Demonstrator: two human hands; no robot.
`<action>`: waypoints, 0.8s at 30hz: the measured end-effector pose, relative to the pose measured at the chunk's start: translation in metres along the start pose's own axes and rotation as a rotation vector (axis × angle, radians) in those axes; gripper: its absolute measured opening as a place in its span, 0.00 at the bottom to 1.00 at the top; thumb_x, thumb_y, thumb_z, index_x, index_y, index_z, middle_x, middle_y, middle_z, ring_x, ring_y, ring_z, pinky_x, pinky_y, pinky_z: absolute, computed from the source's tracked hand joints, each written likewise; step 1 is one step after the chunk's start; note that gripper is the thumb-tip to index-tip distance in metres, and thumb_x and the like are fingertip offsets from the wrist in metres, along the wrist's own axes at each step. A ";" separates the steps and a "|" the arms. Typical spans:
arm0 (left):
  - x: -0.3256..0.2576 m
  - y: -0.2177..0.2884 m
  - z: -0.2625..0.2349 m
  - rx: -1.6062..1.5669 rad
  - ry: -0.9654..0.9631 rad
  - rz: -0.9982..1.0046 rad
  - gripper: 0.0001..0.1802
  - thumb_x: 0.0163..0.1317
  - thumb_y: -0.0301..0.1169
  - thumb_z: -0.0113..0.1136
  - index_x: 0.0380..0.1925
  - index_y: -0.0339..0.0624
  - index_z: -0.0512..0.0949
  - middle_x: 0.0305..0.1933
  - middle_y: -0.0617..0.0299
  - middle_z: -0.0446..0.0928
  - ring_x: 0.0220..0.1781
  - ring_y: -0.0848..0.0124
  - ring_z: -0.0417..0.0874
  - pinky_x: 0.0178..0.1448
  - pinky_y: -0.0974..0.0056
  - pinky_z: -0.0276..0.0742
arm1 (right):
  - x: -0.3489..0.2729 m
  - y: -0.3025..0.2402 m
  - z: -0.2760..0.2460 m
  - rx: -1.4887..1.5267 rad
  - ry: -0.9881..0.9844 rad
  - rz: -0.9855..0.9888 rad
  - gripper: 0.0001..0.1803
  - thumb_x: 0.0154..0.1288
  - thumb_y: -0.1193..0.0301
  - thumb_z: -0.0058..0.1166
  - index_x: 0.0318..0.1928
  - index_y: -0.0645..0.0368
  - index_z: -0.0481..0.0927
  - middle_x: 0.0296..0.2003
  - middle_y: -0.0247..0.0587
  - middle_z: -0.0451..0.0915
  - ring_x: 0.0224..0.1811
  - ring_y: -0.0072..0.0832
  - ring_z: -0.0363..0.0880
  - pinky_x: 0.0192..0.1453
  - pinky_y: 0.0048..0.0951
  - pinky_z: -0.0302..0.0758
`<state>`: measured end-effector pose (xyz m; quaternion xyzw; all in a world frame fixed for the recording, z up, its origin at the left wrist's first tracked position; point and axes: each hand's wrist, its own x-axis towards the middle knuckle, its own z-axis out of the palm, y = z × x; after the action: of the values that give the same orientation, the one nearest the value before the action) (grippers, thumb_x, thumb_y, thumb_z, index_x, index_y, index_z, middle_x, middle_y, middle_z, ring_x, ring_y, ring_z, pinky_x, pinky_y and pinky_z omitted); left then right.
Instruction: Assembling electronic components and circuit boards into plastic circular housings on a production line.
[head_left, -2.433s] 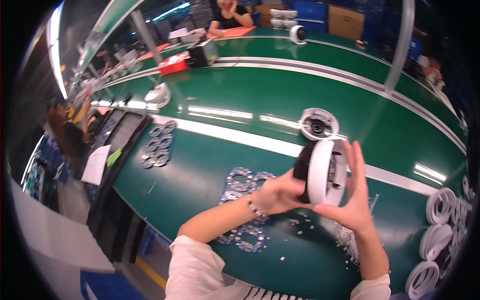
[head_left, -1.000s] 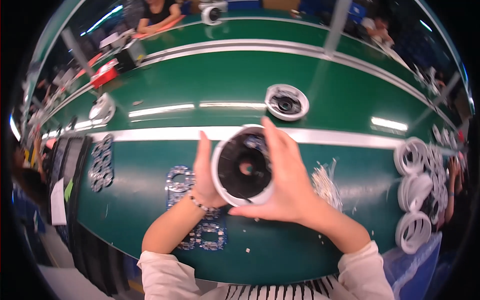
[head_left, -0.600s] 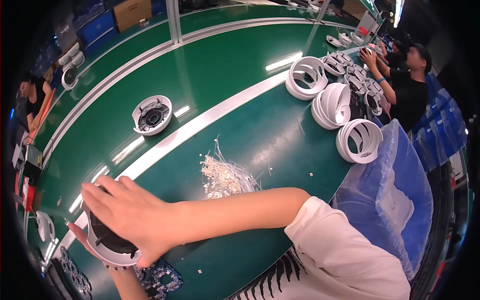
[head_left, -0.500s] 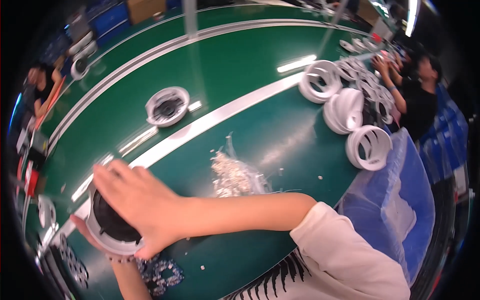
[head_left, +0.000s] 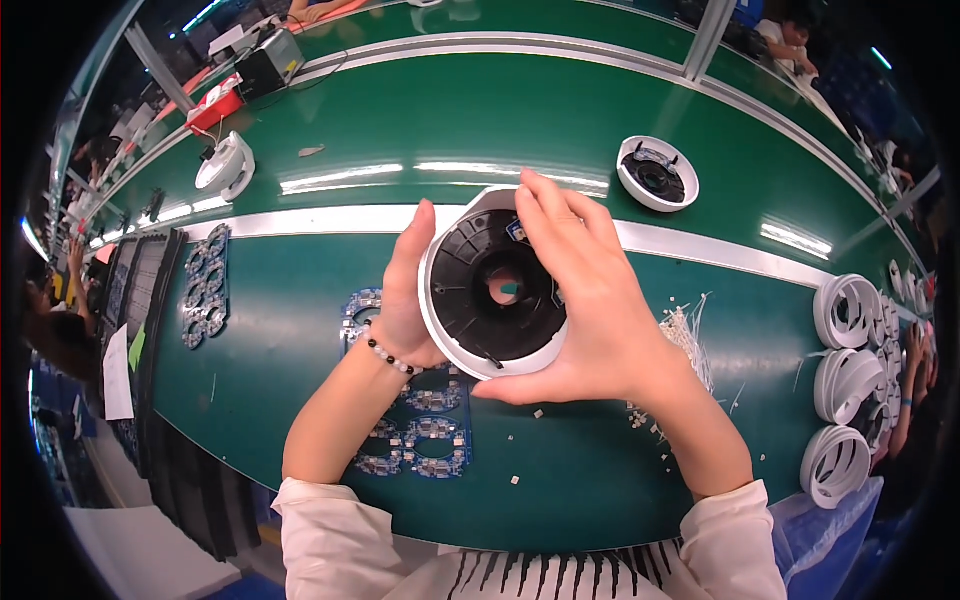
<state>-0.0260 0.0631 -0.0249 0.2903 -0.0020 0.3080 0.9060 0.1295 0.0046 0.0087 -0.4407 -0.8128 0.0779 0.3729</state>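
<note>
A round white housing with a black inner part (head_left: 490, 285) is held up over the bench, its open black side facing me. My left hand (head_left: 405, 310), with a bead bracelet at the wrist, cups its left side, thumb raised. My right hand (head_left: 590, 290) grips the right side, fingers over the upper rim and thumb at the lower rim. A small blue piece shows inside, partly hidden by the right fingers. Below my left hand lie several blue ring-shaped circuit boards (head_left: 435, 435), partly covered by hand and forearm.
More circuit boards (head_left: 205, 290) lie left beside a dark rack (head_left: 140, 285). A pile of small white connectors with wires (head_left: 690, 345) sits behind my right forearm. White rings (head_left: 840, 375) stack at right. Another housing (head_left: 657, 175) and a white part (head_left: 228, 168) stand beyond the metal strip.
The view has swung left. The housing, formerly low at the left under my right hand, is now raised in front of me between both hands, its black inside in plain sight.
</note>
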 end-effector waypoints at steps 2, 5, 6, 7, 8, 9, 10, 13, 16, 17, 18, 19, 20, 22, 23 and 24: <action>0.003 -0.001 -0.001 0.020 0.018 -0.024 0.39 0.56 0.60 0.29 0.54 0.38 0.60 0.52 0.52 0.66 0.52 0.64 0.70 0.55 0.60 0.68 | -0.001 0.002 -0.002 0.005 0.026 0.005 0.59 0.20 0.56 0.68 0.55 0.75 0.54 0.54 0.60 0.56 0.54 0.52 0.56 0.56 0.43 0.57; 0.002 -0.006 0.004 0.057 0.129 0.044 0.35 0.55 0.55 0.38 0.53 0.37 0.60 0.50 0.51 0.68 0.51 0.63 0.71 0.55 0.60 0.67 | -0.003 0.006 0.006 0.007 0.142 0.036 0.63 0.20 0.52 0.69 0.58 0.71 0.52 0.54 0.57 0.60 0.53 0.47 0.60 0.56 0.39 0.58; 0.004 -0.007 0.004 0.083 0.116 0.070 0.34 0.54 0.52 0.41 0.52 0.36 0.60 0.49 0.51 0.68 0.50 0.63 0.71 0.55 0.60 0.67 | -0.005 0.008 0.008 0.006 0.171 0.042 0.66 0.20 0.52 0.69 0.60 0.71 0.47 0.53 0.56 0.60 0.52 0.46 0.61 0.56 0.38 0.58; 0.006 -0.009 0.004 0.111 0.102 0.097 0.33 0.53 0.50 0.44 0.52 0.35 0.61 0.49 0.51 0.68 0.50 0.63 0.71 0.55 0.60 0.67 | -0.004 0.007 0.008 0.023 0.178 0.063 0.67 0.20 0.52 0.69 0.60 0.71 0.45 0.53 0.56 0.60 0.52 0.46 0.61 0.56 0.38 0.59; 0.007 -0.011 0.007 0.081 0.168 0.115 0.32 0.50 0.46 0.46 0.51 0.34 0.61 0.48 0.50 0.69 0.48 0.63 0.72 0.54 0.61 0.68 | -0.003 0.005 0.008 0.039 0.186 0.082 0.68 0.20 0.52 0.69 0.60 0.70 0.42 0.53 0.57 0.60 0.52 0.45 0.61 0.56 0.38 0.59; 0.007 -0.010 0.008 0.089 0.170 0.135 0.32 0.50 0.45 0.46 0.50 0.34 0.62 0.47 0.50 0.69 0.47 0.63 0.72 0.53 0.61 0.69 | -0.002 0.004 0.011 0.045 0.189 0.096 0.70 0.19 0.52 0.69 0.61 0.70 0.40 0.53 0.57 0.59 0.52 0.45 0.60 0.56 0.38 0.59; 0.006 -0.009 0.008 0.098 0.171 0.157 0.31 0.50 0.45 0.46 0.50 0.34 0.62 0.47 0.50 0.69 0.47 0.63 0.73 0.52 0.61 0.70 | -0.001 0.003 0.014 0.037 0.227 0.090 0.69 0.19 0.53 0.69 0.61 0.70 0.40 0.53 0.57 0.59 0.52 0.45 0.60 0.56 0.38 0.58; 0.003 -0.009 0.013 0.092 0.190 0.201 0.30 0.48 0.43 0.47 0.48 0.33 0.64 0.45 0.51 0.71 0.46 0.63 0.73 0.52 0.61 0.70 | -0.001 -0.006 0.021 -0.043 0.304 0.084 0.66 0.20 0.54 0.68 0.60 0.70 0.44 0.54 0.57 0.59 0.53 0.47 0.58 0.56 0.40 0.56; -0.006 -0.008 0.020 0.078 0.174 0.237 0.30 0.47 0.43 0.48 0.48 0.34 0.64 0.46 0.51 0.70 0.46 0.63 0.73 0.52 0.61 0.70 | 0.000 -0.013 0.027 -0.103 0.360 0.038 0.63 0.21 0.52 0.65 0.59 0.70 0.49 0.55 0.57 0.58 0.53 0.49 0.59 0.55 0.42 0.55; -0.009 -0.009 0.022 0.072 0.163 0.242 0.30 0.47 0.43 0.47 0.48 0.34 0.64 0.47 0.51 0.70 0.47 0.63 0.72 0.53 0.61 0.69 | -0.001 -0.015 0.027 -0.093 0.372 0.028 0.62 0.20 0.52 0.65 0.58 0.70 0.50 0.55 0.57 0.59 0.53 0.49 0.59 0.55 0.42 0.55; -0.010 -0.009 0.024 0.078 0.157 0.246 0.30 0.47 0.43 0.47 0.48 0.34 0.64 0.47 0.51 0.70 0.47 0.63 0.72 0.53 0.61 0.69 | 0.000 -0.016 0.028 -0.083 0.386 0.018 0.61 0.20 0.52 0.65 0.58 0.70 0.51 0.55 0.57 0.59 0.53 0.49 0.60 0.55 0.42 0.55; -0.012 -0.011 0.025 0.096 0.177 0.258 0.30 0.48 0.43 0.47 0.48 0.34 0.64 0.47 0.51 0.70 0.48 0.63 0.72 0.53 0.61 0.68 | -0.001 -0.015 0.030 -0.077 0.409 0.009 0.61 0.20 0.53 0.64 0.58 0.70 0.52 0.55 0.57 0.59 0.54 0.49 0.60 0.55 0.42 0.55; -0.013 -0.013 0.025 0.112 0.200 0.268 0.29 0.48 0.43 0.47 0.48 0.34 0.64 0.47 0.51 0.69 0.48 0.63 0.72 0.53 0.61 0.68 | -0.003 -0.016 0.031 -0.078 0.410 0.006 0.61 0.20 0.53 0.64 0.58 0.70 0.52 0.55 0.57 0.59 0.54 0.49 0.60 0.55 0.42 0.55; -0.015 -0.014 0.027 0.086 0.138 0.267 0.34 0.47 0.39 0.49 0.55 0.37 0.56 0.51 0.52 0.66 0.51 0.64 0.69 0.56 0.61 0.65 | -0.005 -0.019 0.031 -0.078 0.415 0.009 0.60 0.20 0.53 0.64 0.58 0.69 0.53 0.56 0.59 0.57 0.55 0.50 0.58 0.56 0.43 0.54; -0.016 -0.015 0.027 0.104 0.118 0.284 0.37 0.47 0.38 0.50 0.57 0.39 0.52 0.53 0.52 0.64 0.52 0.64 0.68 0.57 0.61 0.64 | -0.005 -0.020 0.033 -0.098 0.426 0.002 0.60 0.21 0.53 0.64 0.58 0.69 0.53 0.56 0.61 0.55 0.56 0.52 0.56 0.57 0.44 0.54; -0.017 -0.015 0.027 0.105 0.094 0.297 0.41 0.45 0.37 0.52 0.60 0.41 0.46 0.56 0.53 0.61 0.55 0.64 0.65 0.59 0.62 0.62 | -0.005 -0.020 0.034 -0.108 0.429 -0.007 0.59 0.22 0.52 0.64 0.58 0.69 0.53 0.57 0.62 0.54 0.56 0.53 0.55 0.57 0.45 0.53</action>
<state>-0.0263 0.0296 -0.0133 0.3189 0.0137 0.4515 0.8332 0.0945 -0.0046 -0.0091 -0.4639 -0.7194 -0.0626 0.5132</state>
